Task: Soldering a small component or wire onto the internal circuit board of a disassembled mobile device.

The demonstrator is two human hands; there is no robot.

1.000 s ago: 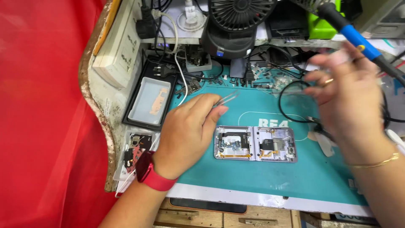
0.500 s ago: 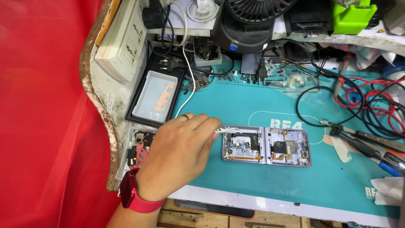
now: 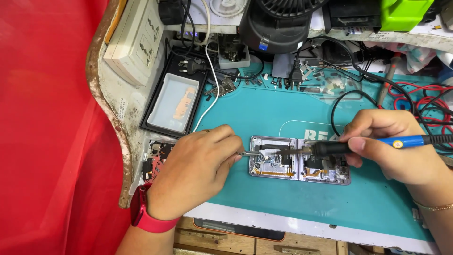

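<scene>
Fingers of your left hand (image 3: 198,172) were pinched tight around a pair of metal tweezers (image 3: 251,153), whose thin tips reached just past your fingertips to the left edge of the opened phone (image 3: 300,164). Your right hand (image 3: 395,146) was clenched around the blue-handled soldering iron (image 3: 358,145), thumb and forefinger pressing its dark grip, and the iron's tip lay out ahead of those fingers over the middle of the phone, close to the tweezer tips. Whether the tip actually touched the board could not be told.

That phone lay flat between your two hands, its two silver halves side by side with their circuit boards exposed, resting on the teal work mat (image 3: 264,111). You wore a red watch (image 3: 141,215) on the wrist behind your left fingers and a thin gold bracelet (image 3: 434,206) on the wrist behind your right.

Beyond your left knuckles, well apart from them, a black tray (image 3: 155,97) held a pale rectangular part, and a white cable (image 3: 207,89) ran down beside it toward your fingers. Just beside your left wrist, small dark phone parts (image 3: 153,158) lay at the mat's edge. Farther off past the phone sat a black fan (image 3: 278,21), with a green box (image 3: 403,14) beyond your right fingers. Red and black wires (image 3: 415,101) coiled on the mat just beyond your right hand, and red cloth (image 3: 47,132) hung well outside your left hand.
</scene>
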